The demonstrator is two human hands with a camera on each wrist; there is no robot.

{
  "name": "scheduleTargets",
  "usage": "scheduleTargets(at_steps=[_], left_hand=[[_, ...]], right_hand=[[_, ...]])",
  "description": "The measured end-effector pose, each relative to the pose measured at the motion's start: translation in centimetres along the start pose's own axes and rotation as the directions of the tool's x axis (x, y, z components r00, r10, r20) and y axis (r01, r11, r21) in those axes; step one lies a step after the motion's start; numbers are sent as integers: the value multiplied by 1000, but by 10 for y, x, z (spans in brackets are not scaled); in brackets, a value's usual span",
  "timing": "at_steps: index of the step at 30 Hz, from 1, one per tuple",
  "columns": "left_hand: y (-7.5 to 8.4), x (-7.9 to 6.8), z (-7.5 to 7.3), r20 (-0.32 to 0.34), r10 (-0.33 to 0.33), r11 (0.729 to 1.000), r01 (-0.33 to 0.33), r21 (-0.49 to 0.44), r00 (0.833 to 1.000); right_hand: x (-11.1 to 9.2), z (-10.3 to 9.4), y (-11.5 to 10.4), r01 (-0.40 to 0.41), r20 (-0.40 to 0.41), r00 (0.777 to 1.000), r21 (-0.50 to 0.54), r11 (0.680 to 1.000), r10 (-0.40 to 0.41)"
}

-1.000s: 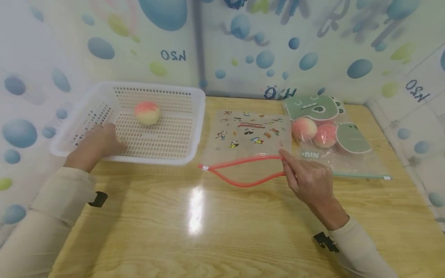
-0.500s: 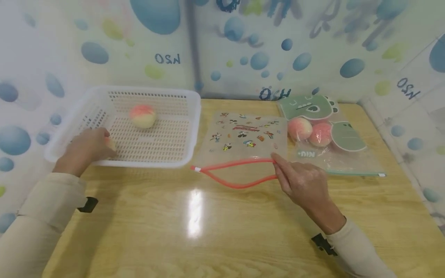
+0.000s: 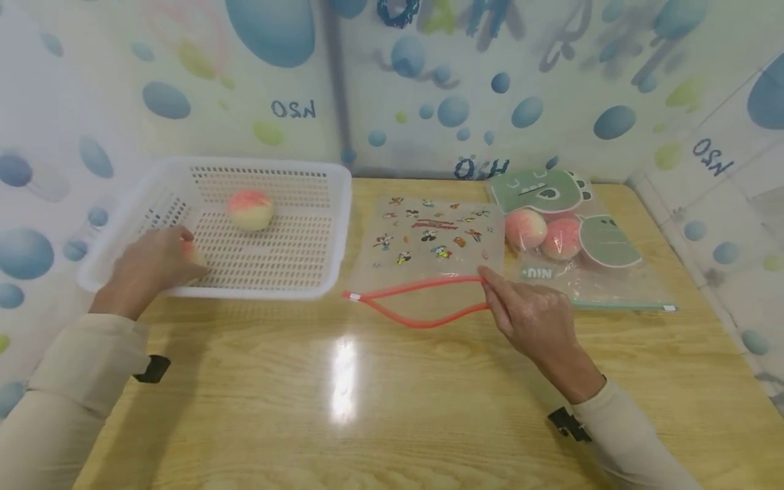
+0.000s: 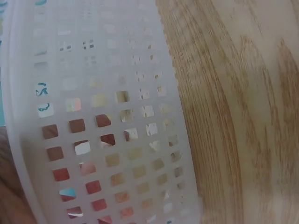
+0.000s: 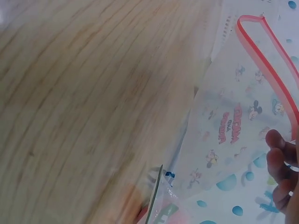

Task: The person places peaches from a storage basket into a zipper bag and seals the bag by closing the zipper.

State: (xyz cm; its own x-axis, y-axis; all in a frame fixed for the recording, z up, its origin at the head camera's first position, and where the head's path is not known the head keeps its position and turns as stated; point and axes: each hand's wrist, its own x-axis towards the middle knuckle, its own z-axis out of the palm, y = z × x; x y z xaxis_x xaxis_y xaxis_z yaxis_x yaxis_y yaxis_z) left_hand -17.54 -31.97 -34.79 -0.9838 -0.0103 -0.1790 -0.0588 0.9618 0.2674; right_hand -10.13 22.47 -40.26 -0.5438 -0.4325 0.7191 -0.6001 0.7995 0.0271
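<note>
My left hand (image 3: pixel 150 265) reaches over the near rim of the white plastic basket (image 3: pixel 294 294) and grips a peach (image 3: pixel 194 262) at its near left corner. Through the holes of the basket wall in the left wrist view, red and yellow patches of the peach (image 4: pixel 124 196) show. A second peach (image 3: pixel 250 209) lies farther back in the basket. My right hand (image 3: pixel 533 316) pinches the right end of the red zip edge of a clear zip bag (image 3: pixel 429 238) printed with cartoon figures. The bag's mouth gapes, and its white slider sits at the left end.
To the right lies another zip bag (image 3: pixel 625 289) with a green animal print and peaches (image 3: pixel 525 229) inside; the cartoon bag is beside it. A patterned wall (image 3: pixel 392 82) stands behind the wooden table (image 3: pixel 392 408).
My left hand has moved down and left in the basket and taken hold of the near peach. The right hand keeps its pinch on the bag's zip edge.
</note>
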Motion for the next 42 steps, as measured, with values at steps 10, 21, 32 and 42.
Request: scheduleTargets(at_steps=[10,21,32,42], left_hand=[[21,-18,6,-171,0,997,-14,-79,985],[63,-28,11,-382,87,966,-172,-192,920],[85,-42,31,-532,209,908,-365,-206,821],[108,-47,48,-681,452,754,-655,-54,576]], right_hand=[[1,6,-1,-43,75,996,16,999,42],[9,6,5,-61,91,994,-28,998,64],[6,10,-2,-44,70,996,-42,998,47],[5,11,-7,-61,93,994,-32,998,64]])
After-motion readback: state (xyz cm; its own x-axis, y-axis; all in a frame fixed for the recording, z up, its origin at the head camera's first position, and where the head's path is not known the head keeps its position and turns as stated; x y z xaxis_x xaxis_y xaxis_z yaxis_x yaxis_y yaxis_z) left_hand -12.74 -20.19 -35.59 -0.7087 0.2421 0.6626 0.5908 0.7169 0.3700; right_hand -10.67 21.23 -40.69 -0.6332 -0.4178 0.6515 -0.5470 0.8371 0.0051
